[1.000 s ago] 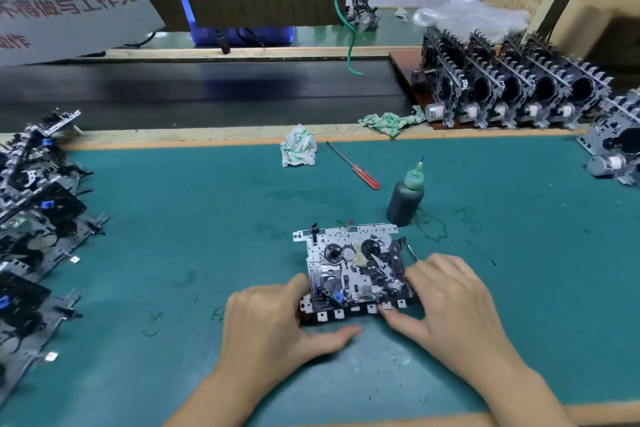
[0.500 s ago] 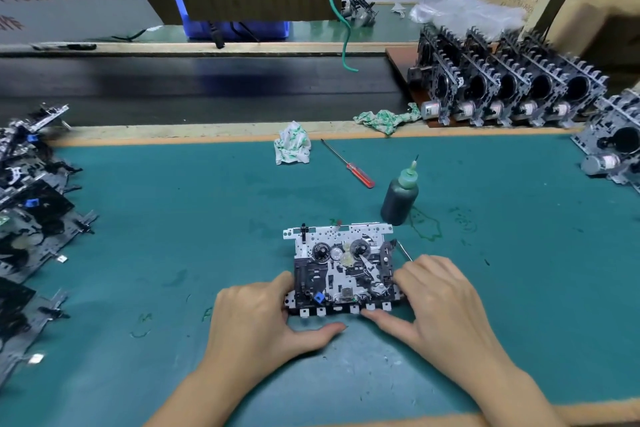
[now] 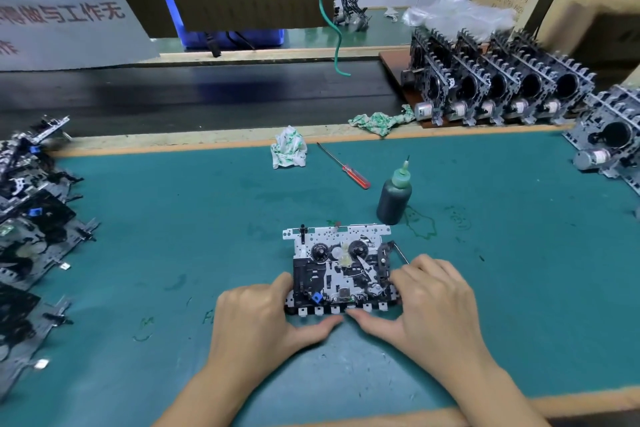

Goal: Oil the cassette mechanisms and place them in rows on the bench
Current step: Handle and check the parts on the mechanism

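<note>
Both hands, left (image 3: 256,319) and right (image 3: 433,305), pinch the cassette mechanism (image 3: 341,267) by its side edges, flat on the tabletop (image 3: 173,218). Steady it firmly, then reach for the oil bottle (image 3: 394,196) just beyond.

The scene is lit brightly and evenly from above. Only soft, faint shadows are seen under the left hand (image 3: 258,317) and the right hand (image 3: 434,302) on the green mat (image 3: 173,218). A dim shine is seen on the black belt (image 3: 194,94) behind the mat. The middle of the picture is sharp. The edges are bent and stretched by the wide lens, so the mat's far edge looks curved. The stacked mechanisms at the left (image 3: 31,204) are smeared and blurry. The cardboard box (image 3: 588,3) at the top right is blurred too.
</note>
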`<state>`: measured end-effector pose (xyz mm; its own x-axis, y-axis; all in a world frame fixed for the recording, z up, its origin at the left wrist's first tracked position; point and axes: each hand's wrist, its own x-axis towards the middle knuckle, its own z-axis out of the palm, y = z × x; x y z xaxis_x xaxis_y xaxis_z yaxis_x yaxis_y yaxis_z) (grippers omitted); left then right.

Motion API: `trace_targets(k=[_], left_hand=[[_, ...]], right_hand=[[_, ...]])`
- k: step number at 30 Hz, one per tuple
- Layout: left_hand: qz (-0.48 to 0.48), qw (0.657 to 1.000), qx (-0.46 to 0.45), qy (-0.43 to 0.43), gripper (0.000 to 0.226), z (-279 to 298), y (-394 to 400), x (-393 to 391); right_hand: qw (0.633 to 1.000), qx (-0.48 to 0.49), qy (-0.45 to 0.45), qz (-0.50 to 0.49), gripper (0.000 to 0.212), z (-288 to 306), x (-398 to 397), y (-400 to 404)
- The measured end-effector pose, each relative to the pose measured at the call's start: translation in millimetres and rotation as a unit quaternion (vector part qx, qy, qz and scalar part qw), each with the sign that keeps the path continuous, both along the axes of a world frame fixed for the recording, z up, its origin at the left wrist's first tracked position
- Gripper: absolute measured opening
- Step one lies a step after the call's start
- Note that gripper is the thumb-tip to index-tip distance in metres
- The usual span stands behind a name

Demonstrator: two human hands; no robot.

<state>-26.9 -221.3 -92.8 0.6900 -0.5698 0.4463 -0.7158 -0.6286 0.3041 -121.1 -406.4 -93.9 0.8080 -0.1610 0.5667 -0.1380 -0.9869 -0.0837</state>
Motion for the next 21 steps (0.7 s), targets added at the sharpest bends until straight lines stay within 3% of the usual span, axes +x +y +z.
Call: trace_targets(k=[6, 15, 21], left_hand=[[0.026, 0.999, 0.014, 0.022, 0.062, -0.5, 1.0, -2.3], [0.064, 0.997, -0.002, 0.047, 0.059, 2.7, -3.0, -6.2], [-0.001, 0.999, 0.010, 0.038, 0.066, 3.3, 4.1, 5.9]], right_hand=[[0.995, -0.026, 0.044, 0.084, 0.050, 6.8, -0.2, -15.0], [0.994, 0.010, 0.043, 0.097, 0.052, 5.3, -1.6, -14.4], [0.997, -0.023, 0.029, 0.068, 0.052, -0.5, -2.6, -11.0]])
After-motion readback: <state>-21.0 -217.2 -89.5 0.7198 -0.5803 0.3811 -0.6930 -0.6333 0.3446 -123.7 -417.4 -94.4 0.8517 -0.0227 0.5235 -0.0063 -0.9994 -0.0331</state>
